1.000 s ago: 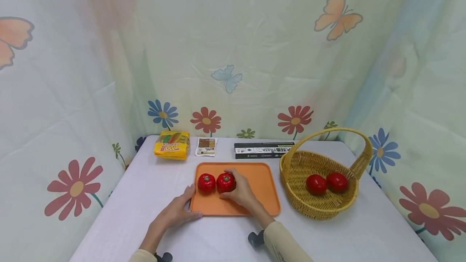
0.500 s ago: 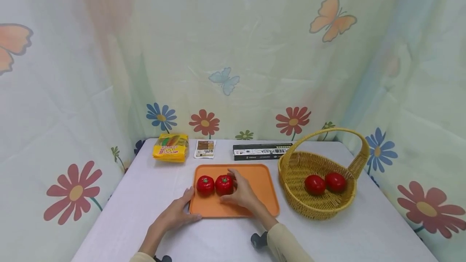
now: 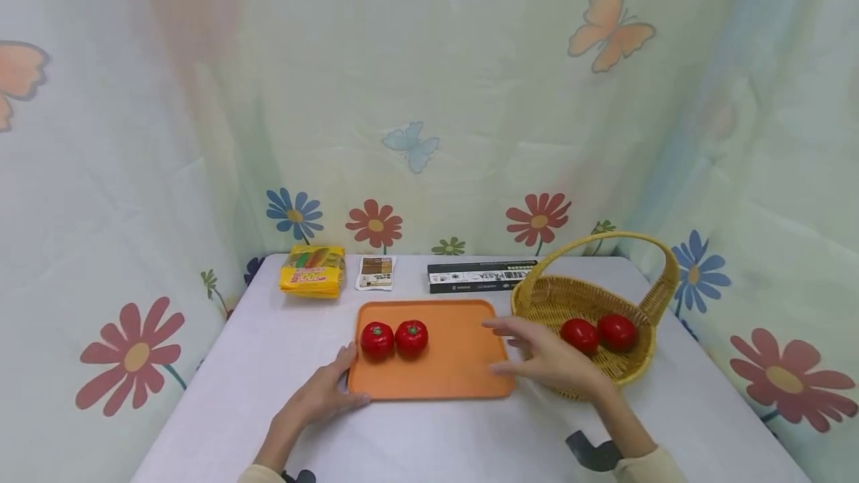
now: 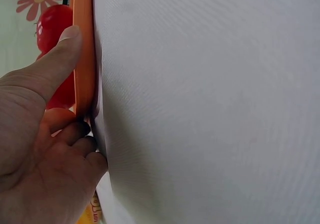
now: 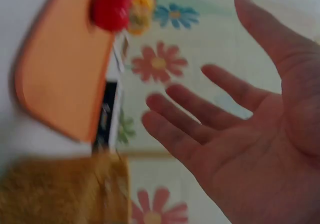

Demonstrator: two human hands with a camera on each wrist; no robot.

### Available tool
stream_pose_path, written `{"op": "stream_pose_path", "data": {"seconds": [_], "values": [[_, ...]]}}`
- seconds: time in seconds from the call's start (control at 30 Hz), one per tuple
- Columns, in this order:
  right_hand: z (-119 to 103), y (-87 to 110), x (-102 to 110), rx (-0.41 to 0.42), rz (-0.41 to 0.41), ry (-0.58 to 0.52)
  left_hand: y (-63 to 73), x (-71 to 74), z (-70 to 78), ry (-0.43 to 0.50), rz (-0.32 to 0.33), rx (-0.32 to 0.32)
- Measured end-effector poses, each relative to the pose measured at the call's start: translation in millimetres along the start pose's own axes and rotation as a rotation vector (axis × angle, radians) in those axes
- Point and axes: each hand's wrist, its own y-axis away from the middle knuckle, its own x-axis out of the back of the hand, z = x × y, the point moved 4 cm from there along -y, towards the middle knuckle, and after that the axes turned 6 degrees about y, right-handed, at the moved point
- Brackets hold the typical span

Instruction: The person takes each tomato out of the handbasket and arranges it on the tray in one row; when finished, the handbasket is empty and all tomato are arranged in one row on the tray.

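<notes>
Two shiny, lobed red bell peppers, the left one [image 3: 377, 341] and the right one [image 3: 411, 338], sit side by side on the left half of an orange tray [image 3: 463, 352]. My left hand [image 3: 321, 396] holds the tray's near left corner; the left wrist view shows its thumb [image 4: 60, 58] on the near edge and fingers curled at the side. My right hand [image 3: 546, 356] hangs between the tray and a wicker basket [image 3: 537, 352], covering part of the basket. Its fingers are spread with nothing between them, as the right wrist view confirms.
In the basket lie two smooth red oval fruits, one left [image 3: 580, 336] and one right [image 3: 617, 332], under a tall arched handle [image 3: 597, 237]. Along the table's back edge are a yellow packet [image 3: 312, 272], a small sachet [image 3: 375, 273] and a black-and-white pasta box [image 3: 476, 276].
My right hand has let go of the right bell pepper and moved right, off the tray's middle to the basket's near left side. The left hand and both peppers have stayed put.
</notes>
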Motion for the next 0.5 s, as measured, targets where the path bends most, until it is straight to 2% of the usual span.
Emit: {"op": "stream_pose_path", "data": {"seconds": [0.07, 0.17, 0.27, 0.37, 0.5], "values": [[5.7, 14.5, 25.1, -0.004, -0.009, 0.000, 0.7, 1.8, -0.3, 0.000, 0.004, 0.002], [22.6, 30.5, 56.6, -0.027, 0.030, 0.018, 2.4, 3.1, -0.4, 0.006, 0.003, 0.008], [48.5, 40.6, 78.8, -0.139, 0.100, 0.038, 3.1, 1.9, 0.5, 0.008, -0.003, 0.010], [77.3, 46.0, 90.1, -0.283, 0.122, -0.011, 3.0, 0.7, 1.9, 0.001, -0.007, 0.015], [105.8, 49.1, 91.9, -0.414, 0.079, -0.118, 2.2, -0.7, 3.9, -0.008, -0.014, 0.018]]}}
